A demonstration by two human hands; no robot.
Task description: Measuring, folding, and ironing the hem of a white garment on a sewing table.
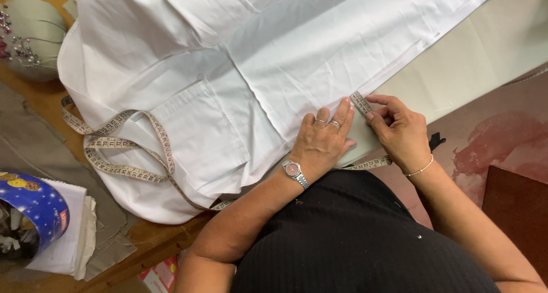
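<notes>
A: Where are the hands?

B: Both are at the near edge of the white cloth. The left hand lies flat on the cloth, fingers pressed together. The right hand pinches the tape between thumb and first finger, right at the cloth's edge.

A: Where does the tape go?

B: One short end stands by the fingertips. The rest runs under the wrists, then along the cloth, and loops on the cloth's left side near the pocket.

A: Is there room to move?

B: On the right, yes. A bare pale sheet lies past the cloth's long edge. Beyond that is a red surface. On the left it is crowded. The cloth's round edge hangs over the wooden table.

A: Any boxes or tins?

B: A round blue tin with gold shapes sits at the far left, by a white pad. A small red packet peeks out at the bottom, under the arm. A grey pin cushion sits at the top left, with pins in it.
</notes>
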